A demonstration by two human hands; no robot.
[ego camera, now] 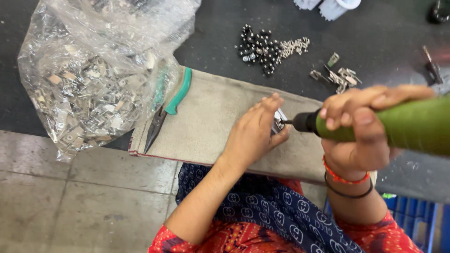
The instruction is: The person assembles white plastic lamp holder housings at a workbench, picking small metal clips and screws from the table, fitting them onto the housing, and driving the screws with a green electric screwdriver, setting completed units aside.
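My left hand (255,133) presses a small shiny metal part (280,121) down on a grey felt-covered board (211,112) that lies across my lap. My right hand (358,133) grips a green powered screwdriver (398,125) held level, its black nose and thin bit pointing left, with the tip touching the metal part right beside my left fingertips. A red thread and a black band circle my right wrist.
A clear plastic bag (93,75) full of small metal parts sits at the left. Green-handled pliers (166,110) lie on the board's left end. A heap of dark screws (265,47) and several loose metal clips (340,75) rest on the dark mat beyond. A blue crate (415,218) is at the lower right.
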